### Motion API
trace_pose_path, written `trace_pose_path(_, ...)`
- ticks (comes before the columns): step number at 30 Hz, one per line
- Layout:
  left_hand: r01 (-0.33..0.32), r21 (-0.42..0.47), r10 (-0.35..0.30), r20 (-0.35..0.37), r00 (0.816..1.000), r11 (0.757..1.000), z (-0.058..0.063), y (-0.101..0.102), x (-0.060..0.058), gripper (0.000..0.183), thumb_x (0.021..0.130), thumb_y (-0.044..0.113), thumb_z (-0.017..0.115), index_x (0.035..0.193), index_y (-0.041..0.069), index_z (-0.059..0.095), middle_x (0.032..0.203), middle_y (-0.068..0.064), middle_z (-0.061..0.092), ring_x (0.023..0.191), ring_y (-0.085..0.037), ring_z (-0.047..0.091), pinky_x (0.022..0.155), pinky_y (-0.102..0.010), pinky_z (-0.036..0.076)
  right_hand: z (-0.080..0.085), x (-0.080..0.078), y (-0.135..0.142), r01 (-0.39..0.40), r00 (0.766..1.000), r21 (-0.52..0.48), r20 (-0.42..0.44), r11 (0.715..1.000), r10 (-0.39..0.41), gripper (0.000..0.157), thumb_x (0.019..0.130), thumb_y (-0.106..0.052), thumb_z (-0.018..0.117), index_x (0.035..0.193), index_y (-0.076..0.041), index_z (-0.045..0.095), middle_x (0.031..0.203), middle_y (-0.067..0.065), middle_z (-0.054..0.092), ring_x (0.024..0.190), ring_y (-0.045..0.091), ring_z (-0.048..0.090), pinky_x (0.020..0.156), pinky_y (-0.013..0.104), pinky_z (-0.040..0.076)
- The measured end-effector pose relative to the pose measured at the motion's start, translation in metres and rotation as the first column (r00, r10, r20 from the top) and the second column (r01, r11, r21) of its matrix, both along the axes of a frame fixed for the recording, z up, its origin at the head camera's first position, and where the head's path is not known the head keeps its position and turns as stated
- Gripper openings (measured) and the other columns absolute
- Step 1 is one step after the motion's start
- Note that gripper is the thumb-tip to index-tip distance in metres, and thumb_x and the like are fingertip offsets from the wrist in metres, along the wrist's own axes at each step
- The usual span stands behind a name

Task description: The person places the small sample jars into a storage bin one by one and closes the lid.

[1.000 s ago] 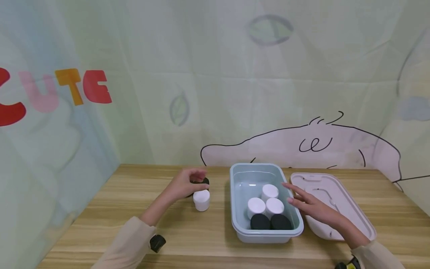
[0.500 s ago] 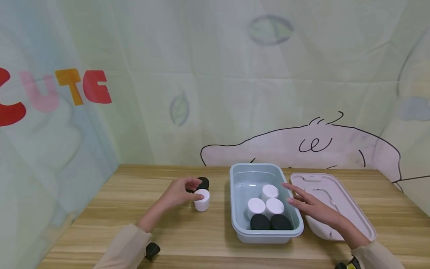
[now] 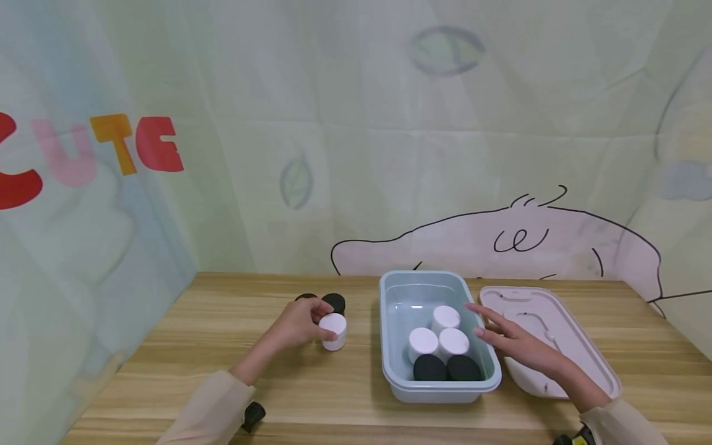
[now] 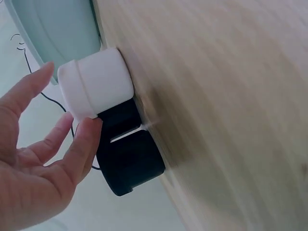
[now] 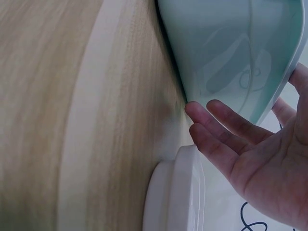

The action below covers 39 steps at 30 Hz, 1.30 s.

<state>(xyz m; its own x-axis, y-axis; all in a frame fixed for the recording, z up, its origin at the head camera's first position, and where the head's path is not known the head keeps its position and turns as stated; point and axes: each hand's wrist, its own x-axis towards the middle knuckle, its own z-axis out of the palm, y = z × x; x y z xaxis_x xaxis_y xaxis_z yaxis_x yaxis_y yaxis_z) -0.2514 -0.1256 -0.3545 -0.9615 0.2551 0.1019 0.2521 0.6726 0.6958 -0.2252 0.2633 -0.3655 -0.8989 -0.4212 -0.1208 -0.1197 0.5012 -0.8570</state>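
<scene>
On the left of the wooden table, my left hand (image 3: 300, 324) spreads its thumb and fingers about a small white lidded jar (image 3: 334, 340). In the left wrist view a small gap shows between the thumb and the white jar (image 4: 103, 79), while a fingertip is right at the lower edge of its lid. Two black jars stand close behind it, one black jar (image 3: 334, 301) directly behind and another black jar (image 4: 132, 161) partly hidden by the hand. My right hand (image 3: 520, 343) has its fingers extended at the right rim of a light blue plastic tub (image 3: 439, 386).
Inside the tub stand three white jars (image 3: 424, 341) and two black-topped jars (image 3: 464, 368), grouped at its near end. A pale pink lid (image 3: 584, 368) lies on the table (image 3: 267, 402) to the right, partly under the right hand. A printed curtain (image 3: 361, 154) hangs behind.
My left hand has come down and nearer, from above the black jars to around the white jar, uncovering the black tops behind. The right hand stays at the tub's rim.
</scene>
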Motion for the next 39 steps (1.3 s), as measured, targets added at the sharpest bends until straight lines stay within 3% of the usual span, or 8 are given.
trace_pose_path(8, 0.035, -0.046, -0.036, -0.022, 0.999, 0.998, -0.006, 0.001, -0.002, 0.043, 0.059, 0.010, 0.084, 0.094, -0.002, 0.063, 0.081, -0.004, 0.061, 0.073, -0.013, 0.055, 0.066, -0.027, 0.046, 0.001, 0.001, 0.000, -0.001, 1.000, 0.007, -0.010, 1.000, 0.001, 0.055, 0.097, -0.030, 0.041, 0.146, -0.016, 0.018, 0.149, 0.024, 0.004, 0.128, 0.054, 0.015, 0.089, 0.057, 0.040)
trace_pose_path(18, 0.042, -0.053, -0.043, -0.023, 0.999, 0.998, -0.005, 0.001, -0.003, 0.043, 0.059, 0.012, 0.083, 0.095, -0.001, 0.064, 0.083, -0.004, 0.061, 0.074, -0.012, 0.055, 0.066, -0.026, 0.046, 0.001, 0.001, -0.001, 0.010, 1.000, 0.006, 0.001, 1.000, -0.010, 0.056, 0.097, -0.031, 0.040, 0.146, -0.017, 0.018, 0.148, 0.026, 0.005, 0.128, 0.053, 0.017, 0.089, 0.057, 0.041)
trace_pose_path(27, 0.049, 0.024, -0.048, -0.034, 0.998, 0.999, 0.012, -0.001, 0.001, 0.041, 0.063, 0.011, 0.081, 0.097, -0.001, 0.062, 0.085, -0.005, 0.061, 0.075, -0.015, 0.056, 0.066, -0.026, 0.047, 0.000, 0.001, -0.001, 0.014, 1.000, 0.005, 0.002, 1.000, -0.014, 0.056, 0.097, -0.031, 0.040, 0.146, -0.016, 0.018, 0.148, 0.026, 0.007, 0.127, 0.053, 0.020, 0.088, 0.056, 0.041)
trace_pose_path(39, 0.077, 0.070, -0.073, -0.059, 0.996, 0.995, 0.044, -0.001, 0.002, 0.042, 0.068, 0.013, 0.078, 0.102, -0.003, 0.061, 0.092, -0.009, 0.063, 0.080, -0.019, 0.059, 0.070, -0.030, 0.049, 0.000, 0.001, -0.001, 0.003, 1.000, 0.003, -0.006, 1.000, -0.003, 0.056, 0.097, -0.030, 0.041, 0.146, -0.016, 0.018, 0.148, 0.027, 0.007, 0.127, 0.054, 0.020, 0.088, 0.056, 0.042)
